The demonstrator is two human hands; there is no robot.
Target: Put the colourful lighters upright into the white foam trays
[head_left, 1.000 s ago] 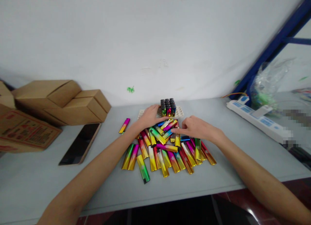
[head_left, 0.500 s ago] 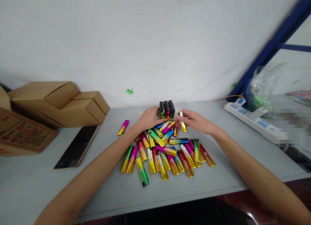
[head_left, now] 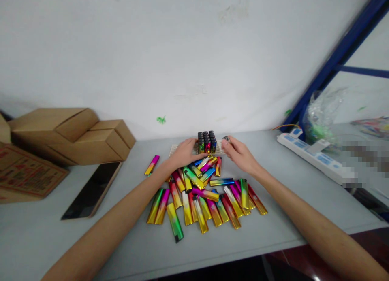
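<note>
Lighter [head_left: 225,139]: pinched in right hand [head_left: 240,154] fingertips, just right of upright lighters block [head_left: 207,141]; body mostly hidden.
Left hand [head_left: 184,152]: fingers curled against tray [head_left: 174,150], left of block.
Loose pile [head_left: 206,192]: before block.
Tray: largely hidden.

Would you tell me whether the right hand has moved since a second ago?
Yes. The right hand has gone from over the pile of lighters away from the person, to the tray beside the standing lighters, now holding a lighter.

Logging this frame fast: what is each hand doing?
Left hand: open, resting on the white tray.
Right hand: closed on a lighter.
</note>
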